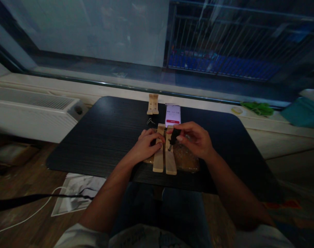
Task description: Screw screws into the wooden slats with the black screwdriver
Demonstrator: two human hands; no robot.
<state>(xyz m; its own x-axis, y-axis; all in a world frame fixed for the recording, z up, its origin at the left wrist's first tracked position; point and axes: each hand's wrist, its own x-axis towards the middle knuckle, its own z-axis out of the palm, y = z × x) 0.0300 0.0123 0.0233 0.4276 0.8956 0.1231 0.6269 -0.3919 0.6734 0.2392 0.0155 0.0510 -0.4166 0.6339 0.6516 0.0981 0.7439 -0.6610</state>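
Two pale wooden pieces lie side by side near the table's front edge, a left piece (158, 159) and a right piece (170, 163). Under them is a brown block (186, 159) in shiny clear wrap. My left hand (149, 143) is closed on the left piece, thumb and fingers pressing against its side and top. Between the fingertips of my right hand (195, 137) is a short screwdriver (174, 136) with a black handle. It tilts, its tip down at the right piece; whether a screw sits under it is too small to tell.
A phone (173, 115) with a timer lies behind the wood. Left of it stand other wooden pieces (153, 104), with several screws (150, 121) in front. The dark table (102, 137) meets a windowsill holding green leaves (259, 108). A radiator (35, 110) is at left.
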